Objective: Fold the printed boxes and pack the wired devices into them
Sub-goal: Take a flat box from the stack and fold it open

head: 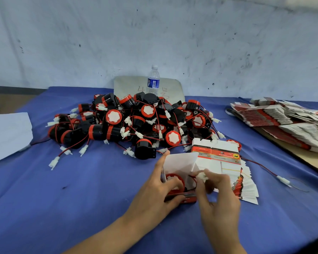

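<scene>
Left hand (160,195) grips a box (180,167); right hand (215,195) pinches its device's (174,180) plug (202,176) (far pile (136,123) still unpacked).

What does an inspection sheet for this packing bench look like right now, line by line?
Surface: blue cloth covers the table.
Job's things: device pile at centre; open box with one device inside; flat boxes fanned beside it; more flat boxes stacked at far right.
Clutter: water bottle upright behind the pile; white sheet at left.
Hands: left hand holds the box; right hand pinches a white connector.
Cables: red and black leads tangled through the pile; one stray lead trails right.
Surroundings: scuffed white wall.
</scene>
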A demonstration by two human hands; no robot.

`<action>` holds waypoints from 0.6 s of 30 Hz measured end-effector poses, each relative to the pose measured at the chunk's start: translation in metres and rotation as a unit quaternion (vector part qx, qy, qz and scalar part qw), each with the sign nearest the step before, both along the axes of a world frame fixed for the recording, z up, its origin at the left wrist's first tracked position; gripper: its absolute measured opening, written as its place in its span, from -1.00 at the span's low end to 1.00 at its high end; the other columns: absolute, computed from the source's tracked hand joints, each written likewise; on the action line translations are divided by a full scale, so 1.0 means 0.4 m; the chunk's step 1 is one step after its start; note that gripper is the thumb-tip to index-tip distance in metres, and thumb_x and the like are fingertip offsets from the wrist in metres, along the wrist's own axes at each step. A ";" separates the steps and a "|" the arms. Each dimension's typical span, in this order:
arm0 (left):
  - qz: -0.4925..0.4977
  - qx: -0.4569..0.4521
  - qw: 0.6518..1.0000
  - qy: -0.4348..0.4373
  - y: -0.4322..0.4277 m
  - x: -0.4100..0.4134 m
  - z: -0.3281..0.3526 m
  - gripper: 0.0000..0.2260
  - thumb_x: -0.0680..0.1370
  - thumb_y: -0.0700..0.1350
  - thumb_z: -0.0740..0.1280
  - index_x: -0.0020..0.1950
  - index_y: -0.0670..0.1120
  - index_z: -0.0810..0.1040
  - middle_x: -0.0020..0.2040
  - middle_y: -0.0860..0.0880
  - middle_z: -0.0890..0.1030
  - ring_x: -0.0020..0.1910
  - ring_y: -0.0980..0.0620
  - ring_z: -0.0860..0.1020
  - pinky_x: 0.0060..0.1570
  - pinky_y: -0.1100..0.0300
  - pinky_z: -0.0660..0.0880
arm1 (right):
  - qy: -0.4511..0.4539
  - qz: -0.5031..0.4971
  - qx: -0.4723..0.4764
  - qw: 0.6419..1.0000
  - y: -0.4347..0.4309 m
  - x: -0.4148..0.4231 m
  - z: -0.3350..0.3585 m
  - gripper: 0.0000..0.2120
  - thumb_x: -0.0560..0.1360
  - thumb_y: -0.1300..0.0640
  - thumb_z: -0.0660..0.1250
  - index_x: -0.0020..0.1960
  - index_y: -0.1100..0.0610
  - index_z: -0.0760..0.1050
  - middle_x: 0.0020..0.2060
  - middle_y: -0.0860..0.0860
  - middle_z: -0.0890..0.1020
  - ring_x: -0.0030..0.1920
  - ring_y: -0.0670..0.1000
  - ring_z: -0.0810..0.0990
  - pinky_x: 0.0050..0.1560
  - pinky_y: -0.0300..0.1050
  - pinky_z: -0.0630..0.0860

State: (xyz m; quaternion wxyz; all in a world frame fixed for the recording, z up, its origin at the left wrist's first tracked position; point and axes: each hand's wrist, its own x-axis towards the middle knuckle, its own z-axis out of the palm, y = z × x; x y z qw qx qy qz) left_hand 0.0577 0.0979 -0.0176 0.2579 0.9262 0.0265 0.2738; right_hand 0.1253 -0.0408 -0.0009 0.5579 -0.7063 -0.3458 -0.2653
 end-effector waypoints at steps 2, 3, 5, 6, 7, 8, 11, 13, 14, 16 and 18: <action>-0.006 0.001 1.000 0.000 -0.001 0.001 0.001 -0.85 0.52 0.04 0.41 0.06 0.09 0.55 0.56 0.14 -0.14 0.15 0.06 0.49 0.03 0.10 0.55 | -0.070 -0.026 -0.077 0.994 0.004 0.004 -0.001 -0.77 0.48 0.17 0.33 0.01 -0.13 0.42 -0.26 -0.14 0.47 -0.25 -0.15 0.45 -0.27 -0.44 0.34; -0.010 0.001 1.000 -0.001 0.000 0.001 0.001 -0.85 0.53 0.03 0.40 0.08 0.08 0.55 0.57 0.12 -0.12 0.16 0.05 0.49 0.04 0.09 0.55 | -0.105 -0.049 -0.113 0.987 0.009 0.007 -0.002 -0.85 0.48 0.14 0.30 0.01 -0.04 0.42 -0.26 -0.13 0.43 -0.28 -0.10 0.41 -0.31 -0.38 0.32; -0.014 0.000 1.000 -0.003 -0.001 -0.001 0.003 -0.85 0.54 0.03 0.38 0.09 0.07 0.56 0.58 0.08 -0.09 0.19 0.07 0.47 0.06 0.09 0.55 | -0.147 -0.108 -0.165 0.969 0.015 0.012 -0.004 -0.85 0.45 0.16 0.36 -0.01 0.03 0.46 -0.31 -0.10 0.45 -0.36 -0.03 0.42 -0.39 -0.27 0.32; -0.013 0.001 1.000 -0.004 -0.002 -0.003 0.003 -0.86 0.54 0.03 0.37 0.08 0.08 0.55 0.58 0.08 -0.09 0.20 0.08 0.47 0.07 0.10 0.54 | -0.146 -0.132 -0.182 0.963 0.018 0.012 -0.006 -0.80 0.40 0.22 0.45 -0.04 0.07 0.51 -0.35 -0.08 0.47 -0.41 0.03 0.44 -0.46 -0.19 0.34; -0.012 0.001 1.000 -0.003 -0.004 -0.004 0.003 -0.87 0.55 0.04 0.37 0.07 0.08 0.55 0.57 0.10 -0.09 0.21 0.09 0.46 0.07 0.10 0.54 | -0.136 -0.149 -0.196 0.960 0.020 0.011 -0.006 -0.76 0.34 0.29 0.52 -0.06 0.10 0.55 -0.39 -0.03 0.47 -0.44 0.07 0.45 -0.49 -0.17 0.34; -0.011 0.002 1.000 -0.001 -0.005 -0.006 0.003 -0.88 0.55 0.05 0.36 0.07 0.10 0.54 0.57 0.13 -0.11 0.21 0.09 0.46 0.06 0.10 0.54 | -0.122 -0.163 -0.208 0.957 0.022 0.009 -0.004 -0.73 0.31 0.32 0.55 -0.07 0.13 0.58 -0.41 0.00 0.47 -0.47 0.09 0.45 -0.50 -0.16 0.34; -0.007 0.011 1.000 0.002 -0.007 -0.009 0.005 -0.88 0.55 0.09 0.33 0.06 0.12 0.51 0.54 0.21 -0.17 0.20 0.08 0.46 0.03 0.09 0.54 | -0.076 -0.197 -0.241 0.947 0.025 0.006 0.004 -0.65 0.27 0.31 0.58 -0.01 0.13 0.56 -0.44 0.02 0.48 -0.48 0.09 0.42 -0.45 -0.15 0.34; -0.009 0.003 1.000 0.001 -0.008 -0.009 0.007 -0.83 0.55 0.11 0.32 0.12 0.17 0.47 0.55 0.21 -0.17 0.20 0.10 0.46 0.04 0.09 0.54 | -0.098 -0.205 -0.266 0.937 0.024 0.002 0.013 -0.62 0.14 0.34 0.63 -0.14 0.15 0.55 -0.49 0.03 0.48 -0.51 0.09 0.40 -0.48 -0.16 0.32; -0.013 -0.014 1.000 -0.001 -0.008 -0.009 0.008 -0.76 0.55 0.10 0.34 0.19 0.24 0.41 0.55 0.22 -0.16 0.21 0.13 0.45 0.06 0.10 0.54 | -0.115 -0.210 -0.282 0.929 0.024 -0.003 0.021 -0.62 0.07 0.36 0.64 -0.23 0.17 0.56 -0.53 0.04 0.48 -0.52 0.10 0.41 -0.52 -0.17 0.31; -0.027 -0.072 0.997 -0.009 -0.007 -0.008 0.007 -0.46 0.52 0.10 0.39 0.32 0.46 0.15 0.54 0.30 -0.16 0.29 0.34 0.33 0.18 0.23 0.47 | -0.125 -0.213 -0.302 0.921 0.026 -0.002 0.033 -0.65 0.02 0.39 0.65 -0.34 0.18 0.55 -0.57 0.05 0.48 -0.53 0.13 0.43 -0.51 -0.17 0.26; -0.031 -0.105 0.994 -0.005 -0.007 -0.008 0.002 -0.19 0.51 0.08 0.40 0.38 0.53 -0.20 0.52 0.37 -0.21 0.30 0.61 0.07 0.21 0.57 0.24 | -0.121 -0.205 -0.329 0.914 0.028 0.009 0.037 -0.69 0.04 0.37 0.65 -0.40 0.17 0.56 -0.59 0.04 0.50 -0.51 0.13 0.43 -0.47 -0.17 0.25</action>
